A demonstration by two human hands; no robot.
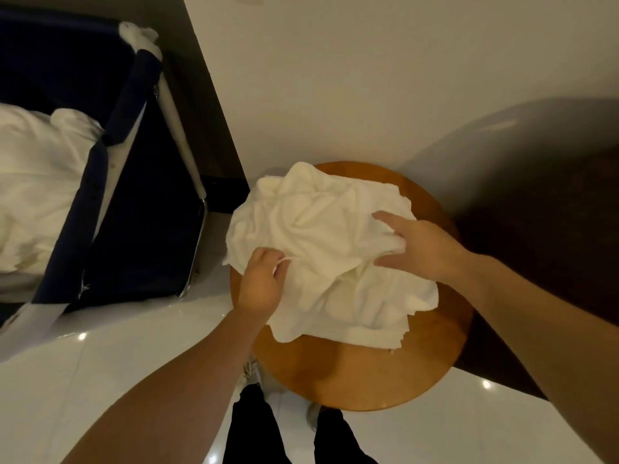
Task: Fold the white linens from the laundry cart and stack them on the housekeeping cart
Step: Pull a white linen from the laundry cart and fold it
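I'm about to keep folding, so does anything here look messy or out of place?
The towel lies crumpled on the table, its left edge hanging past the rim. A white cloth hangs over the cart's far corner. Nothing looks spilled or torn.

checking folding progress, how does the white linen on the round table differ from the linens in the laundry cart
The table linen lies crumpled on the round wooden table, gripped by the left hand and right hand; the cart linens sit untouched inside the dark blue laundry cart. The table linen shows almost whole; the cart linens are cut off by the frame edge. Both are white and rumpled.
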